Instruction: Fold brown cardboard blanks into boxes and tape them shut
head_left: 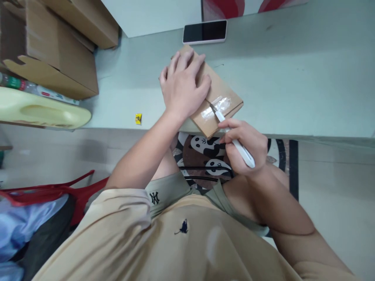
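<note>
A small flat cardboard box (225, 88) lies slantwise on the table, its near corner reaching over the front edge. Clear shiny tape (224, 104) runs across its near part. From above, my left hand (186, 84) presses on the box with fingers spread and the thumb bent; it covers much of the box's left side. Wrapped round a white box cutter (240, 150), my right hand (247, 144) is closed at the box's near right corner. The cutter's blade tip touches the tape, just below my left thumb.
Behind the box lies a phone (205, 32), screen up. A small yellow packet (138, 119) sits near the table's (293, 86) front edge. Large cardboard boxes (64, 58), a plastic bottle (17, 82) and a pale yellow curved object (43, 107) stand at left. A red chair (73, 191) is below.
</note>
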`<state>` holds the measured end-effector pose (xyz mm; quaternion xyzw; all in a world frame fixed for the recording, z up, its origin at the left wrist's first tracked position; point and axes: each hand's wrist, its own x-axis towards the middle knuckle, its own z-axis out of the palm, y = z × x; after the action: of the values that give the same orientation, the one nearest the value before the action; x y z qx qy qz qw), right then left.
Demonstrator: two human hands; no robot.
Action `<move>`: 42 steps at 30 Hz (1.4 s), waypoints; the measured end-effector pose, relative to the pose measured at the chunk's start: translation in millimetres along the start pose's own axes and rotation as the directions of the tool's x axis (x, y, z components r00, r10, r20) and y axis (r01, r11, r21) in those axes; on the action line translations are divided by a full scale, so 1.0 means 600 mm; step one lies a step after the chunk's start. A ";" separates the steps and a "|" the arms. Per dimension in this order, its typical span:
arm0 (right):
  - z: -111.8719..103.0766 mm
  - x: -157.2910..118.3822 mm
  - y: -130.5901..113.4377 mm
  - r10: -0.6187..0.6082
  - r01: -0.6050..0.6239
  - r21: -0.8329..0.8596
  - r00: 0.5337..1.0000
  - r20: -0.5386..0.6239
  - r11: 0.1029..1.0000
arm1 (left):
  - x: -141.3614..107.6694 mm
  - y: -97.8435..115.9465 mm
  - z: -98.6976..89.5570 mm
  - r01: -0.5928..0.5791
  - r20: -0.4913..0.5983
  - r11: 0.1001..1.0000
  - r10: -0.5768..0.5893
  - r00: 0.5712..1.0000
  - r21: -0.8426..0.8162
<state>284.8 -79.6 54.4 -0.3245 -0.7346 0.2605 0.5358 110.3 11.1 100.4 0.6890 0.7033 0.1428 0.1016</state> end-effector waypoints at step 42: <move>0.010 -0.018 -0.020 0.000 -0.023 -0.128 0.985 -0.174 0.991 | 0.003 -0.006 0.009 -0.028 -0.063 0.999 0.027 0.998 -0.029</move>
<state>279.1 -95.8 54.8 -0.3844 -0.6986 0.1860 0.5741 108.7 13.3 94.4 0.6922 0.6944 0.1760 0.0877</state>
